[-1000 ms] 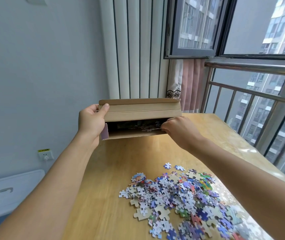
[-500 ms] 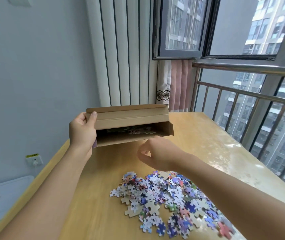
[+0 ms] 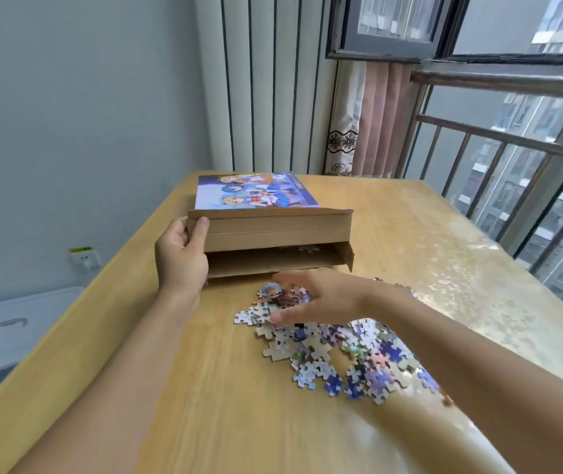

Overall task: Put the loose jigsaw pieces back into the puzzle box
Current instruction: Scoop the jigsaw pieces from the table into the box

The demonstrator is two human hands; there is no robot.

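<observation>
Two hands have changed jobs: the left hand still grips the box, now lowered onto the counter, while the right hand has dropped, fingers spread, onto the pieces just before the box's open end, ready to scoop more.

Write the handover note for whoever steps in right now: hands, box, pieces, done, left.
Left hand grips the left end of the puzzle box, which sits on the wooden table with its open flap facing you.
Right hand rests on the near edge of the pile of loose jigsaw pieces, fingers spread; no clear grasp.
Done: a few pieces show inside the box opening.
Left: most of the pile lies on the table; scoop it in, then close the flap.
</observation>
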